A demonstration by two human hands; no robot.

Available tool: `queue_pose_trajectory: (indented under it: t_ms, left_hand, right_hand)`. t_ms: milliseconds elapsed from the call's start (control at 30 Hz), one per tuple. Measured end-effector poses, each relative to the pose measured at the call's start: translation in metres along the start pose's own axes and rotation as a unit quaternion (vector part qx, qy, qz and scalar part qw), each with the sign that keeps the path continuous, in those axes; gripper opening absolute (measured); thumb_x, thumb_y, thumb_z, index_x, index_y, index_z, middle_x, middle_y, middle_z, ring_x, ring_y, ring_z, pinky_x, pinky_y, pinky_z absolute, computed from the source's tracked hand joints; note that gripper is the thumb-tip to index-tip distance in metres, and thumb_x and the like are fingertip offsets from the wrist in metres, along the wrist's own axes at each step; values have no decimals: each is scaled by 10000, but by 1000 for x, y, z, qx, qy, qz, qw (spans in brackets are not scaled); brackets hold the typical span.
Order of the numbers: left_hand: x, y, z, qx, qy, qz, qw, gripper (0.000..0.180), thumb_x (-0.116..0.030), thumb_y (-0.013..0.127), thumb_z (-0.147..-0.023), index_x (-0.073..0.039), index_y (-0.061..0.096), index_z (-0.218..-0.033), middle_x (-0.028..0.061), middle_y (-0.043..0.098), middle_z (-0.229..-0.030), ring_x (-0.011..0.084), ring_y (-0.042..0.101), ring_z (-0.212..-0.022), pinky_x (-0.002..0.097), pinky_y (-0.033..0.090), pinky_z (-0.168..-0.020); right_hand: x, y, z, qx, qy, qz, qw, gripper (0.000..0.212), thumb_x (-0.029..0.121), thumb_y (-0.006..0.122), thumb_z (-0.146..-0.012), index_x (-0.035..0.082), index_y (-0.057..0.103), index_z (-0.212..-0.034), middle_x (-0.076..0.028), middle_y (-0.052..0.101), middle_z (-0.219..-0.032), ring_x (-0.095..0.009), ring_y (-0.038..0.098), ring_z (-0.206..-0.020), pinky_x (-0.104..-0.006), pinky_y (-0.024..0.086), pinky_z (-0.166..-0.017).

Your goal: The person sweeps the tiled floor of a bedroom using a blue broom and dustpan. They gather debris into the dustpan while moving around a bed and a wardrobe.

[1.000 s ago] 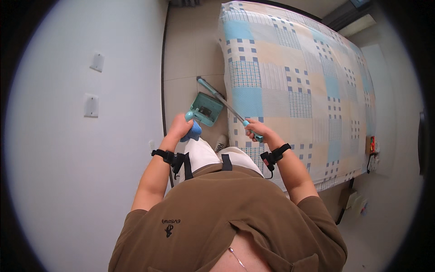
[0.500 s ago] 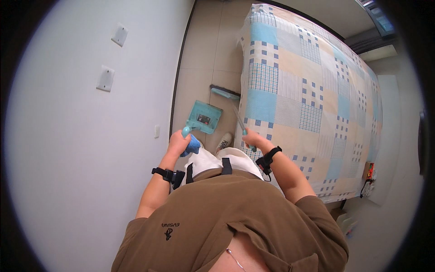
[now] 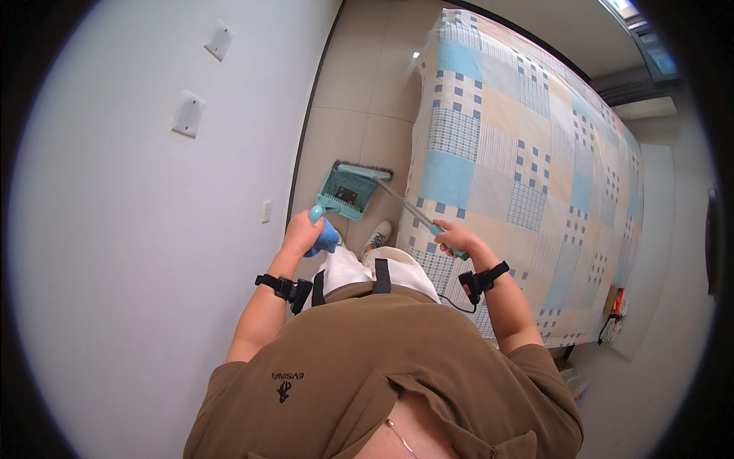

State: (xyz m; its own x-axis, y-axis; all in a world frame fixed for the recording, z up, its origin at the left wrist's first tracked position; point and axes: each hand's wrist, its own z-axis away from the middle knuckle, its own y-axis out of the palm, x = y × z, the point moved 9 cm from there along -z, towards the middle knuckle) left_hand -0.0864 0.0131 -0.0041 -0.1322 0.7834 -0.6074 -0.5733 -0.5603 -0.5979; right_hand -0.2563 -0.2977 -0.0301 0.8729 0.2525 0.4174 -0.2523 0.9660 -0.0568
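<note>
Evidently the left hand [image 3: 303, 232] grips a dustpan [image 3: 332, 188] and blue cloth [image 3: 329, 236], right hand [image 3: 457, 237] a broom [image 3: 406, 203]

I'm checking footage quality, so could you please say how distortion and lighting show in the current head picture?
Head view: black rounded corners, edges of the bed bowed; head view: bright patch at upper right, dustpan and broom free of strong glare.

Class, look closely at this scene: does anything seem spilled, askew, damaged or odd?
Nothing looks plainly spilled or damaged. Slightly odd: a blue cloth is bunched at the left hand, which also grips the dustpan handle, an unusual pairing.
</note>
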Motion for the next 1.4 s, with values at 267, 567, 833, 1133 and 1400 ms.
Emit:
queue_pose_trajectory:
  t_ms: [267, 567, 833, 1133, 1400]
  left_hand:
    - [34, -24, 13, -53, -41, 27, 997, 286, -245, 552, -726, 19, 577, -830, 213, 591, -781, 356, 570, -754, 393, 447, -667]
    - [61, -31, 19, -66, -44, 42, 996, 273, -231, 553, -725, 25, 567, -818, 222, 579, -766, 367, 562, -751, 398, 443, -654]
    - [72, -23, 18, -62, -59, 56, 995, 273, -232, 538, -730, 26, 561, -815, 229, 575, -761, 377, 556, -757, 410, 440, -654]
    - [95, -44, 34, -82, -71, 71, 992, 286, -247, 551, -730, 21, 571, -827, 219, 585, -767, 363, 567, -739, 402, 446, -660]
    - [130, -68, 60, -110, -98, 81, 986, 300, -257, 559, -731, 30, 569, -815, 211, 588, -748, 346, 577, -728, 393, 446, -654]
  right_hand:
    - [58, -12, -65, -82, -76, 36, 993, 598, 56, 462, -703, -21, 284, -1269, -138, 545, -626, -197, 530, -496, -330, 422, -447]
    - [59, 60, -89, -70, -33, 249, 965, 623, 108, 480, -710, 1, 254, -1281, -196, 616, -743, -272, 617, -657, -351, 476, -625]
    - [33, 85, -35, 20, -42, 181, 982, 619, 75, 478, -710, 23, 272, -1291, -89, 522, -581, -166, 501, -450, -303, 408, -429]
    - [79, 57, -44, 13, -38, 97, 994, 618, 60, 495, -714, 58, 290, -1297, -67, 501, -576, -147, 461, -425, -282, 381, -369]
    - [149, 106, -134, -29, -125, 210, 969, 592, 71, 454, -714, -84, 261, -1252, -177, 598, -680, -250, 601, -555, -331, 463, -494]
